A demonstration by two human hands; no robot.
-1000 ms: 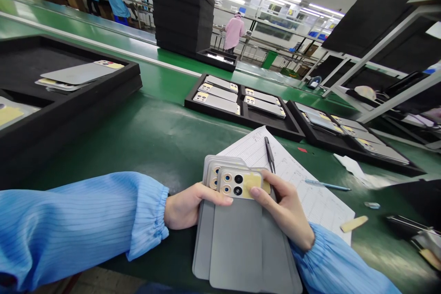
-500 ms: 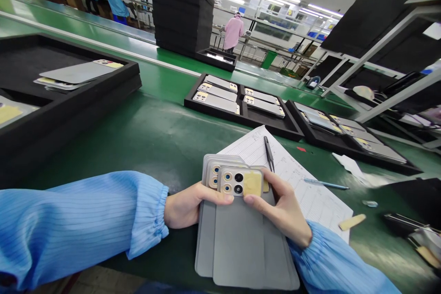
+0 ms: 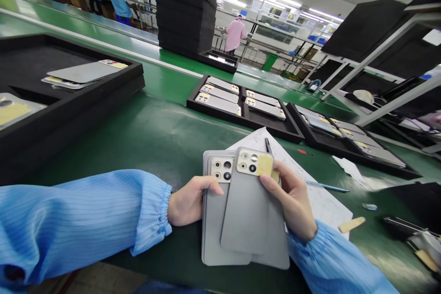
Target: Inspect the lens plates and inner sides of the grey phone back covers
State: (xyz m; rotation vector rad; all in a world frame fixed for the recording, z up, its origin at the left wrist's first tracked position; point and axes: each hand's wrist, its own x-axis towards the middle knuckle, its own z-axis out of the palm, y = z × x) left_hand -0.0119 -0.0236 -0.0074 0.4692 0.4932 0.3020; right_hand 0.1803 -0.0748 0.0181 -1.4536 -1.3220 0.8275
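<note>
Grey phone back covers with camera cut-outs and yellow tape are fanned out between my hands. My left hand (image 3: 193,197) is closed around a stack of phone back covers (image 3: 215,225), its thumb lying near the camera area. My right hand (image 3: 291,195) pinches a phone back cover (image 3: 246,211) at its top right corner, thumb on the yellow tape. This cover is tilted and overlaps the left stack. Behind it, another phone back cover (image 3: 275,243) also sits in my right hand. Beneath them lies a printed sheet (image 3: 320,202) with black tweezers (image 3: 268,145), partly hidden.
A large black tray (image 3: 103,96) with phone covers stands at left. Further back are two more black trays (image 3: 241,121) (image 3: 382,161) holding covers. A tall black tray stack (image 3: 184,9) rises behind. A blue pen (image 3: 327,187) and a tan stick (image 3: 351,225) lie at right.
My right hand has shifted up and right with the front cover, which now stands farther from the left stack and is tilted. More of the left stack's camera area shows.
</note>
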